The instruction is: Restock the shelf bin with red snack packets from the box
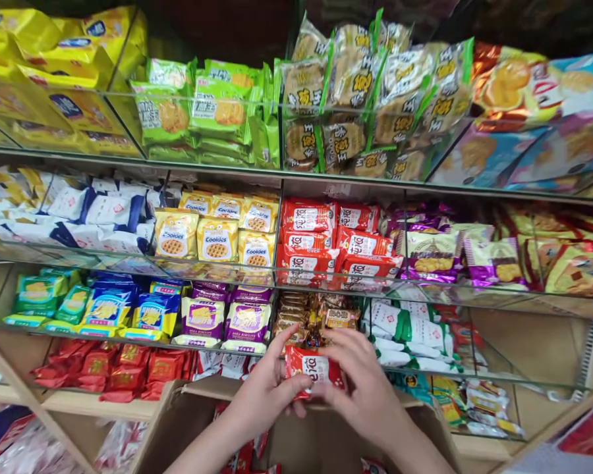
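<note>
Between my two hands, over the front of an open cardboard box (321, 438), is a red and white snack packet (312, 370). My left hand (274, 388) grips its left side, with the thumb on its face. My right hand (358, 378) curves around its right side, fingers over the top edge and thumb near the bottom. Red packets (240, 457) lie inside the box, partly hidden by my left forearm. Similar red packets (309, 263) stand in stacks in the middle shelf bin straight ahead, above my hands.
Glass-fronted shelves hold yellow Cookies packets (217, 240), purple packets (431, 253), brown packets (296, 306) and green-white packets (420, 329). Larger bags fill the top shelf, including green ones (222, 105). Clear glass dividers (281, 118) separate the bins. Wooden edges (99, 403) run below.
</note>
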`<state>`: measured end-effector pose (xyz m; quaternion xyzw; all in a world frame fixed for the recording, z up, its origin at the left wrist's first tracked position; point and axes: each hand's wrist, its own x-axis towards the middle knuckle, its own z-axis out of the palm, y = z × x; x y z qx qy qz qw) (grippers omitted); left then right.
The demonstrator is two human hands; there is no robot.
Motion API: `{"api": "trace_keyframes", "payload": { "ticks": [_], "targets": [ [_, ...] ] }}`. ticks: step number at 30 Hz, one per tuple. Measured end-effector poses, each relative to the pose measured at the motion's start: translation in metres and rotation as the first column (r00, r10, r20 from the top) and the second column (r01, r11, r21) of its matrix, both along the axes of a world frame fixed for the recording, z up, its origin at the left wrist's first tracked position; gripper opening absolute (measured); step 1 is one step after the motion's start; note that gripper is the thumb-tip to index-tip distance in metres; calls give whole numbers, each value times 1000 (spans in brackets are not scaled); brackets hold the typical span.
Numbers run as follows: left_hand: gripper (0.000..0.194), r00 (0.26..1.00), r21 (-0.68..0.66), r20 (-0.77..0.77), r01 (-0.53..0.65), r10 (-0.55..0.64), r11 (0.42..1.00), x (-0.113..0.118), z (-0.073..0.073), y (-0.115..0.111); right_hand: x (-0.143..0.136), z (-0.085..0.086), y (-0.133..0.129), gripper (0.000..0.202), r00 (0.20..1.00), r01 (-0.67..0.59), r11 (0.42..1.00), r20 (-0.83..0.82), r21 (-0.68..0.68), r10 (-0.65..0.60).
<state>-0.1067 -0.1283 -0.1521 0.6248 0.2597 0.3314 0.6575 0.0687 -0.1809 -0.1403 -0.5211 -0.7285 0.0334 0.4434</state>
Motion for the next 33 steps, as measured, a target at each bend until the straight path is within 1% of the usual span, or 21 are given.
{"api": "trace_keyframes", "payload": {
  "ticks": [1,2,5,6,7,8,9,10,11,12,13,14,15,16,18,20,23,25,28,31,33],
  "targets": [
    [78,1000,4,13,17,-17,1000,-1,-1,1,-1,6,-5,36,986,-56,998,155,-22,59],
    [79,999,3,26,35,-35,999,-2,-1,1,-3,11,-10,38,963,-89,994,249,-63,102],
    [81,997,6,46,69,-69,998,-6,-1,1,-8,24,-21,36,935,-110,982,319,-151,154],
    [80,997,11,58,52,-53,999,-6,0,1,-7,29,-23,34,929,-112,985,338,-134,152],
    [78,996,14,79,28,-29,999,-7,0,1,-4,36,-26,35,920,-112,990,369,-83,135],
    [75,995,13,102,-3,2,1000,-8,1,1,0,45,-27,35,912,-97,995,400,2,88],
    [71,992,8,124,-35,34,999,-8,1,1,6,57,-29,35,906,-62,991,423,115,7],
    [66,988,2,141,-62,61,998,-8,1,1,13,71,-28,34,897,-7,970,431,242,-101],
    [61,986,-2,148,-79,79,997,-8,2,1,22,88,-27,32,878,62,928,422,367,-225],
    [56,985,-4,146,-89,89,996,-8,2,1,30,105,-23,30,845,137,869,401,475,-352],
    [51,986,-3,136,-95,95,995,-8,3,1,38,123,-17,29,799,202,810,385,551,-462],
    [48,988,1,122,-99,98,995,-7,4,1,44,140,-9,28,744,258,763,382,593,-549],
    [48,989,6,108,-100,99,995,-7,4,0,49,155,1,27,684,303,739,402,602,-608],
    [48,991,9,94,-100,99,995,-6,5,-1,53,168,12,26,624,340,741,450,579,-639],
    [48,992,7,71,-107,106,994,-6,6,-4,54,185,34,24,517,408,767,567,495,-641],
    [46,991,5,61,-116,115,993,-7,5,-7,49,193,53,22,435,465,776,654,427,-619],
    [42,992,12,68,-108,107,994,-8,1,-9,41,198,74,21,347,529,753,709,392,-614],
    [39,992,20,76,-98,96,995,-8,-3,-8,39,202,84,26,324,552,755,743,354,-586],
    [38,992,31,77,-102,99,994,-8,-5,-7,46,208,99,30,338,537,799,799,270,-497],
    [39,993,40,54,-106,104,994,-8,-4,-7,57,214,111,22,364,498,851,852,165,-377],
    [40,994,55,37,-102,100,993,-8,-3,-7,64,218,116,14,379,486,867,866,114,-326]
  ]
}}
